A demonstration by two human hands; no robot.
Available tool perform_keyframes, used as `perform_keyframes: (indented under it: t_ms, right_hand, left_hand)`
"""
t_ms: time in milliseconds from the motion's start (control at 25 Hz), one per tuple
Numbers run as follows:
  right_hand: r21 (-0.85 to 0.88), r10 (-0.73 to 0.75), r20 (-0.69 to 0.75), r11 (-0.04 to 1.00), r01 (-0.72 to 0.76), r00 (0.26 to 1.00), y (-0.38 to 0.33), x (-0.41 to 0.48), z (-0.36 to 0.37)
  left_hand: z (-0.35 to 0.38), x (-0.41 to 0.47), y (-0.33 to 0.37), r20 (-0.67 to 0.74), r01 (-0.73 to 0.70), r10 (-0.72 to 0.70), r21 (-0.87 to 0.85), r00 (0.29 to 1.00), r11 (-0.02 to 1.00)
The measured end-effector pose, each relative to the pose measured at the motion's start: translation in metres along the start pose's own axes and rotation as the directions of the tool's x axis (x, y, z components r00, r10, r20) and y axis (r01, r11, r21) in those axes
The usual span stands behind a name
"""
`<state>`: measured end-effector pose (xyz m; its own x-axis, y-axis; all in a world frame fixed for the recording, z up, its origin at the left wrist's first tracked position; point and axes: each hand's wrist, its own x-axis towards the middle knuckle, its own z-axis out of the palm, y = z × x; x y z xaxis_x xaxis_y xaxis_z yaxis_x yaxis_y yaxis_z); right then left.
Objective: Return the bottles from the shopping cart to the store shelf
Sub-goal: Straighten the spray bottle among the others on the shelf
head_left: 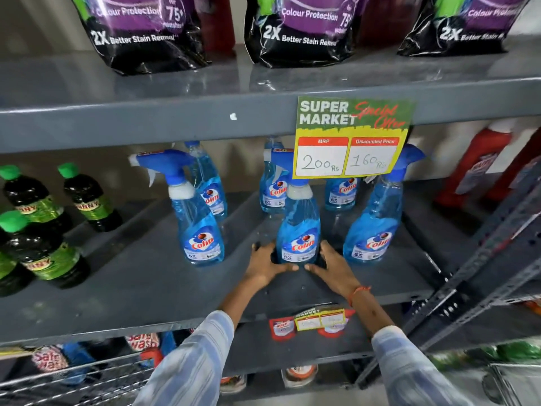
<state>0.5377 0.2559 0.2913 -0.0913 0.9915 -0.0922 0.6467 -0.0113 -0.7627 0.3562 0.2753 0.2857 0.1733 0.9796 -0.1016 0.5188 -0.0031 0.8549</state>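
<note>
The middle blue spray bottle (298,230) stands upright on the grey store shelf (146,276), near its front edge, with the left hand (268,263) and the right hand (332,266) cupped against either side of its base, fingers curled around it and the thumbs nearly meeting in front. Matching spray bottles stand apart to its left (199,218) and right (371,227), with more behind. Green-capped dark bottles (35,230) occupy the shelf's left end, a price sign (349,139) hangs from the shelf above, and purple detergent pouches (140,30) sit on top.
</note>
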Motion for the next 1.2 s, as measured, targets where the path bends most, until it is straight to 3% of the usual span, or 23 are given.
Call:
perform_keyframes:
  t_ms: [200,480,520,600,640,720,800,840,880,960,1040,1120,1200]
  right_hand:
    - [-0.037,-0.021,0.071,0.999,0.024,0.997,0.001,0.002,-0.005]
    - [-0.044,-0.009,0.056,0.999,0.011,0.998,-0.006,-0.005,-0.007]
    - [-0.045,-0.008,0.03,0.999,0.009,1.0,-0.01,-0.01,-0.007]
    - [-0.043,-0.039,-0.182,0.999,0.032,0.983,-0.025,-0.028,-0.005]
    - [-0.036,-0.097,-0.339,0.995,0.09,0.936,-0.037,-0.04,0.0]
    - [0.016,-0.224,-0.529,0.962,0.274,0.818,-0.063,-0.06,0.022]
    - [0.117,-0.303,-0.457,0.912,0.394,0.836,-0.087,-0.059,0.055]
    - [0.163,-0.321,-0.361,0.903,0.398,0.875,-0.099,-0.049,0.071]
    - [0.176,-0.317,-0.247,0.915,0.364,0.916,-0.109,-0.035,0.085]
    - [0.147,-0.281,-0.039,0.947,0.284,0.959,-0.127,-0.006,0.11]
    - [0.142,-0.249,0.061,0.961,0.239,0.967,-0.133,0.02,0.128]
    - [0.104,-0.196,0.132,0.978,0.183,0.972,-0.132,0.035,0.138]
    - [0.031,-0.173,0.152,0.985,0.17,0.973,-0.122,0.039,0.142]
  left_hand:
    - [0.0,-0.003,0.0,-0.027,-0.022,0.022,0.005,0.999,1.0]
    - [-0.004,-0.01,0.01,0.01,-0.045,0.046,-0.077,0.999,0.996]
    - [-0.006,-0.013,0.01,0.019,-0.047,0.049,-0.096,0.999,0.994]
    - [-0.012,-0.027,0.008,-0.071,-0.081,0.074,-0.096,0.995,0.992]
    - [-0.017,-0.039,0.005,-0.198,-0.139,0.128,-0.044,0.972,0.989]
    - [-0.031,-0.066,-0.002,-0.516,-0.227,0.251,0.11,0.819,0.968]
    - [-0.053,-0.084,-0.017,-0.743,-0.151,0.209,0.146,0.635,0.978]
    - [-0.068,-0.084,-0.029,-0.806,-0.081,0.154,0.131,0.571,0.988]
    - [-0.083,-0.079,-0.044,-0.824,-0.013,0.088,0.098,0.56,0.995]
    - [-0.114,-0.068,-0.067,-0.712,0.021,-0.052,-0.053,0.7,0.998]
    - [-0.129,-0.059,-0.077,-0.454,0.05,-0.129,-0.18,0.882,0.982]
    - [-0.141,-0.055,-0.08,-0.294,0.101,-0.137,-0.132,0.946,0.986]
    - [-0.148,-0.055,-0.086,-0.232,0.088,-0.11,-0.104,0.966,0.991]
